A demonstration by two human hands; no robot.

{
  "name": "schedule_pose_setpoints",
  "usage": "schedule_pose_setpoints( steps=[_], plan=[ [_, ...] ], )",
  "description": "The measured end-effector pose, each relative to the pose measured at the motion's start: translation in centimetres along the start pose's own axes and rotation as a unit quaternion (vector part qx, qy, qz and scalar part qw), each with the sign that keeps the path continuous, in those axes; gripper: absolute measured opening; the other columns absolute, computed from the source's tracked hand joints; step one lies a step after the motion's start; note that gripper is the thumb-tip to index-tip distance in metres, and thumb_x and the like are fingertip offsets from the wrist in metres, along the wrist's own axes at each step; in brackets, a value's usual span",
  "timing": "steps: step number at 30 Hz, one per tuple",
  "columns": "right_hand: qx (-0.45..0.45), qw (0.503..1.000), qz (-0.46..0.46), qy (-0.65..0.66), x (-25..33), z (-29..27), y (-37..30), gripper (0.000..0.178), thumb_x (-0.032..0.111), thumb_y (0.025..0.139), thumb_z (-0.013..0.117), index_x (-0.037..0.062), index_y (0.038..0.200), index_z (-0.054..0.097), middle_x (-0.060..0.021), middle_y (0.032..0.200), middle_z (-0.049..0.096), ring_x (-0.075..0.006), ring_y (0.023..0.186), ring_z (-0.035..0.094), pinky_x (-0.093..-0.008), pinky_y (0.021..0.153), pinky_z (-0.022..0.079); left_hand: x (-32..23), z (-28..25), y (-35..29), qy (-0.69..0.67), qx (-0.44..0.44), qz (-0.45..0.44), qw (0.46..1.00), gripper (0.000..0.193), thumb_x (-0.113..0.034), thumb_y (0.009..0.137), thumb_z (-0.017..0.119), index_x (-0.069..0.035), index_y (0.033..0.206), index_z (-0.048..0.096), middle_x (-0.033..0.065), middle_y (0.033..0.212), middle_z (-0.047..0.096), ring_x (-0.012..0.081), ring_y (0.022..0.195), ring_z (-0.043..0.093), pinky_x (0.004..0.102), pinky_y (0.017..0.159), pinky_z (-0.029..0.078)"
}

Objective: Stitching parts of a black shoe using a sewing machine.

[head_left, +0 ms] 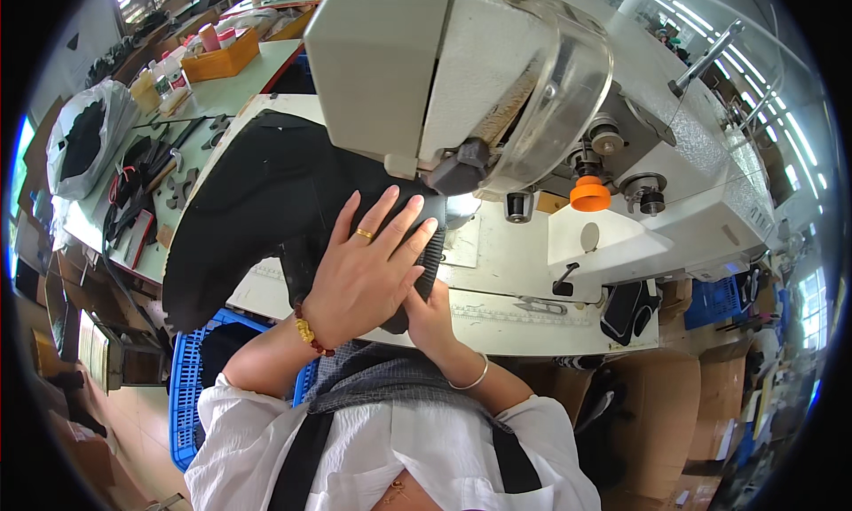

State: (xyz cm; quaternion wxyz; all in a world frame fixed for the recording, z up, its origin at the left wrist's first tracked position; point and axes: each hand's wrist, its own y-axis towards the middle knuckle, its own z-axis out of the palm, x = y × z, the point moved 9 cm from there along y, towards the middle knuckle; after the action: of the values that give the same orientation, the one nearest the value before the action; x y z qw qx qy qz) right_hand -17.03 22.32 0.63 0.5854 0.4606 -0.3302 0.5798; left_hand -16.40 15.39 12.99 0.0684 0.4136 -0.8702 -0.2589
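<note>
While the left hand (373, 267) lies flat, fingers slightly spread, on the black piece (253, 187) left of the frame's centre, the right hand (435, 320), fingers mostly hidden, meets its lower-right edge, the seemingly light, pliable piece probably best held by its edges.

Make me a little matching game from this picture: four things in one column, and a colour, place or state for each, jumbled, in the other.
Things
1. Plastic basket
2. Right hand
3. Bell-shaped part on the machine
4. Large curved piece

Descriptions
A. Has a bangle at its wrist
B. Black, lying partly under the left hand
C. Blue, low on the left
D. Orange

Right pairs: 1-C, 2-A, 3-D, 4-B
</note>
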Motion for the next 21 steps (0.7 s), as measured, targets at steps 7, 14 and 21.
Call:
schedule_pose_setpoints(
  steps=[7, 14, 21],
  plan=[
    [0.025, 0.987, 0.012, -0.159, -1.2, 0.1, 0.2, 0.02, 0.012, 0.094, 0.056, -0.0041, 0.106, 0.057, -0.0053, 0.089, 0.063, -0.0119, 0.08, 0.059, -0.0256, 0.069, 0.048, 2.3, 1.3, 0.3, -0.097, -0.002, -0.009, 0.995, 0.037, -0.019, 0.08, 0.065, -0.015, 0.117, 0.063, 0.0073, 0.136, 0.049, 0.0276, 0.133, 0.038, 0.0512, 0.112, 0.022],
    [0.03, 0.988, 0.022, -0.148, -1.1, 0.6, -0.6, 0.011, 0.008, 0.089, 0.06, -0.0023, 0.088, 0.059, -0.0034, 0.075, 0.061, -0.0102, 0.067, 0.057, -0.0271, 0.058, 0.045, 2.5, 1.1, 0.2, -0.109, 0.007, -0.023, 0.994, 0.033, -0.019, 0.079, 0.066, -0.017, 0.112, 0.065, 0.007, 0.136, 0.05, 0.0301, 0.131, 0.041, 0.053, 0.11, 0.024],
    [0.033, 0.989, -0.028, -0.142, -0.3, 0.5, -0.6, 0.007, 0.003, 0.086, 0.06, -0.0026, 0.084, 0.058, -0.0057, 0.066, 0.058, -0.0134, 0.06, 0.056, -0.029, 0.055, 0.044, 1.9, 0.5, 0.6, -0.125, -0.035, -0.02, 0.991, 0.031, -0.018, 0.076, 0.068, -0.016, 0.107, 0.067, 0.0075, 0.132, 0.053, 0.0294, 0.115, 0.051, 0.0541, 0.107, 0.028]
  ],
)
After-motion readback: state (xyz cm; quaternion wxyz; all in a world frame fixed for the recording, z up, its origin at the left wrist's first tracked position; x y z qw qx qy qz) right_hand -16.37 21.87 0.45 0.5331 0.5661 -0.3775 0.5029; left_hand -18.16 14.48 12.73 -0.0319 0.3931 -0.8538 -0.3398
